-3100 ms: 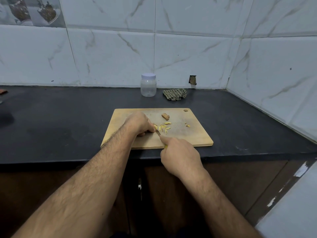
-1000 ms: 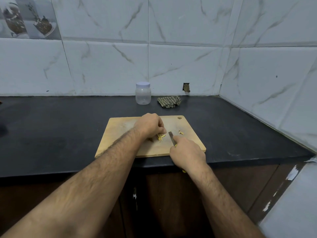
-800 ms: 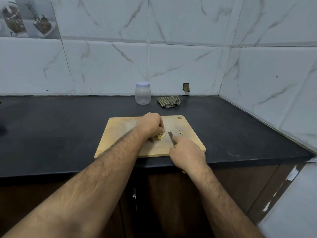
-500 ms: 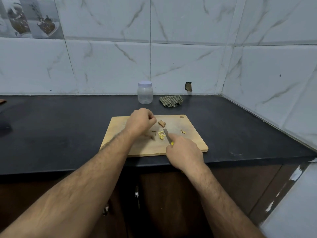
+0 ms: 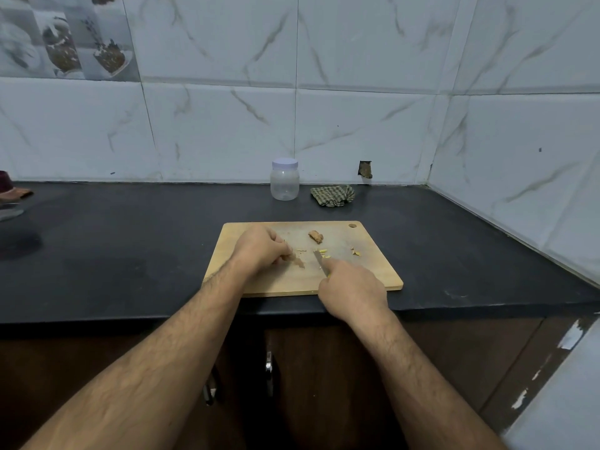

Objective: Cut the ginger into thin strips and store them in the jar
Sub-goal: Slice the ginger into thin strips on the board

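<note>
A wooden cutting board [image 5: 373, 274] lies on the black counter. My right hand [image 5: 352, 290] grips a small knife [image 5: 319, 260], forefinger along its blade, tip on the board. My left hand [image 5: 261, 248] sits curled at the board's left part, fingertips pinching a small ginger piece that is mostly hidden. A brown ginger chunk [image 5: 316, 236] lies near the board's far edge. Thin yellow strips [image 5: 324, 253] lie by the blade, a few more [image 5: 356, 253] to the right. The clear jar [image 5: 284, 179] with its white lid on stands by the wall.
A crumpled checked cloth [image 5: 332, 195] lies right of the jar. The tiled wall [image 5: 519, 157] closes the counter on the right. Some items [image 5: 9, 199] sit at the far left edge. Cabinet doors with handles [image 5: 268, 368] are below the counter edge.
My left hand has drawn back to the left, uncovering the ginger chunk and the strips. The knife has stayed by the strips. The camera has tilted slightly.
</note>
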`<state>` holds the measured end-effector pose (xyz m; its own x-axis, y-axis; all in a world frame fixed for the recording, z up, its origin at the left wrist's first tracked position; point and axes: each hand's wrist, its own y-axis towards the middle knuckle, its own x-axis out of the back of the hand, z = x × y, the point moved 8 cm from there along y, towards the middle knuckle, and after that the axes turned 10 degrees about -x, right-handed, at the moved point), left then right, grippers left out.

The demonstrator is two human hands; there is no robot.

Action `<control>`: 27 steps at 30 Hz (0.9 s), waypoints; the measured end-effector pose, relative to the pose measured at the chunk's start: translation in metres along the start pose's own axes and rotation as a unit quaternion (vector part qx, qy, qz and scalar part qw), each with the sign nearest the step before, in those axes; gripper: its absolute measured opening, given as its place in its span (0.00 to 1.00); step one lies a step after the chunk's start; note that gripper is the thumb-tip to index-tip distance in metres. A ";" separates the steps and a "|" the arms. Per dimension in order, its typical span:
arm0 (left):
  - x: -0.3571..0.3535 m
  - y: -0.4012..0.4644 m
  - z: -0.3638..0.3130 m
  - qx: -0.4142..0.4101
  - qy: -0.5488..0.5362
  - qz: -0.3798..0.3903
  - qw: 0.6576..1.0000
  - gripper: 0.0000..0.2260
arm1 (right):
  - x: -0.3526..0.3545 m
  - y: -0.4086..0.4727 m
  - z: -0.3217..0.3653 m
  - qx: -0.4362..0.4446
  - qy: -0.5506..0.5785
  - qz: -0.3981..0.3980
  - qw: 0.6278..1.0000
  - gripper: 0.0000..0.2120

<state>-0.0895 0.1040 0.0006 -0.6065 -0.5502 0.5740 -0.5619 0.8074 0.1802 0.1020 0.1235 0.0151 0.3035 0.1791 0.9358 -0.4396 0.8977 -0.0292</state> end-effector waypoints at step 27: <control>-0.013 0.001 -0.020 -0.004 0.182 0.064 0.981 0.05 | -0.004 -0.005 0.002 0.016 0.019 0.017 1.000 0.28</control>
<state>-0.0709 0.1167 0.0091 -0.4292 -0.3327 0.8397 -0.4895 0.8670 0.0934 0.1010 0.1170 0.0122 0.3187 0.2254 0.9207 -0.4778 0.8771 -0.0493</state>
